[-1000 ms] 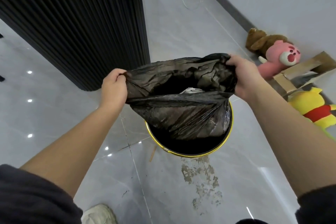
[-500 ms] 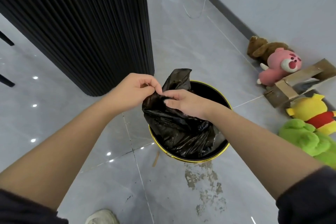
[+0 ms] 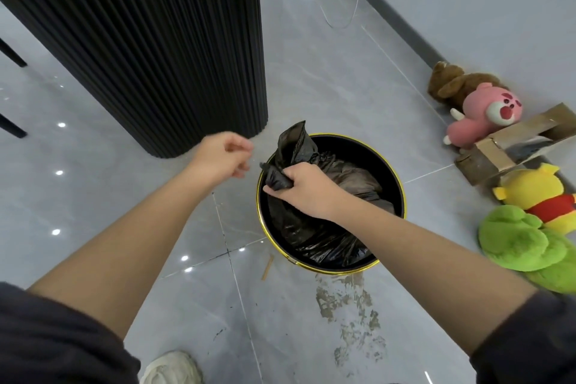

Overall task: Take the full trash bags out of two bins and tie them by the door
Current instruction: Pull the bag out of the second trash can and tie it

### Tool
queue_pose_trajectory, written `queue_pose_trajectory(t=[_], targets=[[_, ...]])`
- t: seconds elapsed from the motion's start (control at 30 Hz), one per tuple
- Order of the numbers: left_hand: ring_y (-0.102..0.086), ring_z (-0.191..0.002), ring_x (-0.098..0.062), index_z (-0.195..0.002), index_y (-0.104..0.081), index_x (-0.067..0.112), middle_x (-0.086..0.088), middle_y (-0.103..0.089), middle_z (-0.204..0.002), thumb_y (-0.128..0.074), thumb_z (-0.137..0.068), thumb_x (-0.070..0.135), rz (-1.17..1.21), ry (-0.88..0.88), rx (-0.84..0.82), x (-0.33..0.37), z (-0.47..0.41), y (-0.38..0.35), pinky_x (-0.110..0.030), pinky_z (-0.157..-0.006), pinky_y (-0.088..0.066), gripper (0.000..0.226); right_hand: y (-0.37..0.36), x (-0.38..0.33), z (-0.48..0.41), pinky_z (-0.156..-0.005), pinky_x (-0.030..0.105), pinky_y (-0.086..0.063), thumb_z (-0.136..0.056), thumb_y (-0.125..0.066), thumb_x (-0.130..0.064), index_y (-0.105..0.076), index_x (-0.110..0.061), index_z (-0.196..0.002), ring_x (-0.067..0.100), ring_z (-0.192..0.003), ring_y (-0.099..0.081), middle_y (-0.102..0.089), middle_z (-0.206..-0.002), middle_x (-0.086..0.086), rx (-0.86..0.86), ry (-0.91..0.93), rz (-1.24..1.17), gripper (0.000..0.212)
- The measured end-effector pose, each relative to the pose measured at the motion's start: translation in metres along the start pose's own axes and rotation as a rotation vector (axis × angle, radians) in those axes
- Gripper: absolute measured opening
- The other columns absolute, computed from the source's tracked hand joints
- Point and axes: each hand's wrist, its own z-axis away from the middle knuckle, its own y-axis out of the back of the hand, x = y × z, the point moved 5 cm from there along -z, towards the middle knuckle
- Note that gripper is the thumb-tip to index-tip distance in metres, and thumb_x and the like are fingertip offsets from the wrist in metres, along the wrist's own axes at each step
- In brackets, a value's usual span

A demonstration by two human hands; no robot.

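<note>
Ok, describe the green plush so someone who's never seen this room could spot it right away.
Follow the grey wall on the right down to the row of toys along its base. The green plush is the nearest one, just below the yellow plush and right of the bin. It is the only bright green, shaggy toy.

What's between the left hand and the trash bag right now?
Nothing solid: in the head view the left hand hangs apart from the trash bag, with only bare grey floor tile showing in the gap. The right hand alone grips the bag's neck.
</note>
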Motion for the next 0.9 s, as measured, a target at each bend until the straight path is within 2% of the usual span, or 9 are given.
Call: queue_pose_trajectory(t=[0.1,0.17,0.23,0.3,0.4,0.57,0.7,0.83,0.9], targets=[[-0.063,-0.071,-0.020,-0.114,-0.053,0.006,-0.012,-0.059,-0.103,-0.058,-0.093,0.015,-0.094,0.239,-0.123,-0.042,0.021,-0.021,-0.026,-0.058,-0.053,0.024,0.009,0.008,0.001,-0.039,0.013,-0.025,-0.090,-0.061,-0.033,-0.032,-0.022,-0.047,0.002,-0.035,-0.033,-0.036,-0.035,-0.012,-0.001,-0.099,-0.131,0.053],[-0.069,-0.068,-0.023,-0.111,-0.053,0.003,-0.013,-0.064,-0.092,-0.057,-0.094,0.020,0.026,0.349,-0.260,-0.057,0.033,-0.033,-0.030,-0.060,-0.059,0.024,0.012,0.010,0.002,-0.039,0.014,-0.023,-0.091,-0.058,-0.035,-0.031,-0.021,-0.049,0.003,-0.035,-0.031,-0.035,-0.035,-0.012,-0.002,-0.132,-0.154,0.052],[-0.070,-0.060,-0.019,-0.103,-0.056,0.000,-0.014,-0.066,-0.078,-0.057,-0.094,0.017,0.123,0.334,-0.324,-0.057,0.035,-0.039,-0.032,-0.063,-0.061,0.019,0.014,0.009,0.001,-0.039,0.015,-0.024,-0.091,-0.058,-0.036,-0.031,-0.021,-0.050,0.003,-0.035,-0.031,-0.034,-0.035,-0.012,0.017,-0.146,-0.156,0.051],[-0.069,-0.056,-0.017,-0.091,-0.056,0.003,-0.015,-0.066,-0.073,-0.058,-0.092,0.011,0.125,0.294,-0.331,-0.052,0.033,-0.044,-0.032,-0.064,-0.061,0.009,0.016,0.005,0.000,-0.039,0.017,-0.024,-0.091,-0.057,-0.035,-0.030,-0.021,-0.051,0.003,-0.035,-0.031,-0.033,-0.035,-0.012,0.030,-0.142,-0.155,0.050],[-0.069,-0.054,-0.018,-0.080,-0.054,0.007,-0.012,-0.066,-0.065,-0.058,-0.092,0.007,0.100,0.286,-0.311,-0.048,0.031,-0.052,-0.032,-0.059,-0.061,0.012,0.028,-0.001,0.002,-0.040,0.018,-0.024,-0.092,-0.056,-0.033,-0.030,-0.021,-0.050,0.003,-0.034,-0.032,-0.034,-0.034,-0.012,0.081,-0.131,-0.191,0.050],[-0.069,-0.053,-0.018,-0.081,-0.056,0.006,-0.012,-0.067,-0.064,-0.062,-0.090,0.007,0.083,0.279,-0.266,-0.050,0.025,-0.053,-0.029,-0.052,-0.058,0.010,0.074,-0.004,0.009,-0.039,0.018,-0.023,-0.093,-0.056,-0.031,-0.030,-0.020,-0.051,0.003,-0.034,-0.029,-0.031,-0.034,-0.012,0.312,-0.147,-0.302,0.050],[-0.068,-0.052,-0.018,-0.079,-0.055,0.006,-0.012,-0.066,-0.065,-0.062,-0.089,0.007,0.072,0.270,-0.257,-0.047,0.021,-0.060,-0.030,-0.053,-0.058,0.012,0.101,-0.007,0.016,-0.043,0.021,-0.024,-0.093,-0.053,-0.034,-0.033,-0.020,-0.057,0.008,-0.040,-0.031,-0.030,-0.041,-0.014,0.357,-0.169,-0.334,0.044],[-0.068,-0.051,-0.019,-0.079,-0.054,0.007,-0.010,-0.066,-0.060,-0.059,-0.090,0.005,0.070,0.280,-0.243,-0.039,0.020,-0.069,-0.031,-0.053,-0.058,0.013,0.120,-0.021,0.022,-0.048,0.022,-0.033,-0.092,-0.053,-0.035,-0.037,-0.020,-0.058,0.012,-0.049,-0.041,-0.039,-0.048,-0.009,0.387,-0.145,-0.376,0.041],[-0.066,-0.047,-0.017,-0.077,-0.052,0.007,-0.009,-0.064,-0.058,-0.058,-0.091,0.003,0.076,0.278,-0.233,-0.035,0.021,-0.074,-0.030,-0.051,-0.058,0.015,0.133,-0.031,0.024,-0.054,0.024,-0.035,-0.093,-0.055,-0.034,-0.041,-0.017,-0.064,0.013,-0.056,-0.045,-0.042,-0.058,-0.001,0.425,-0.136,-0.407,0.036]])
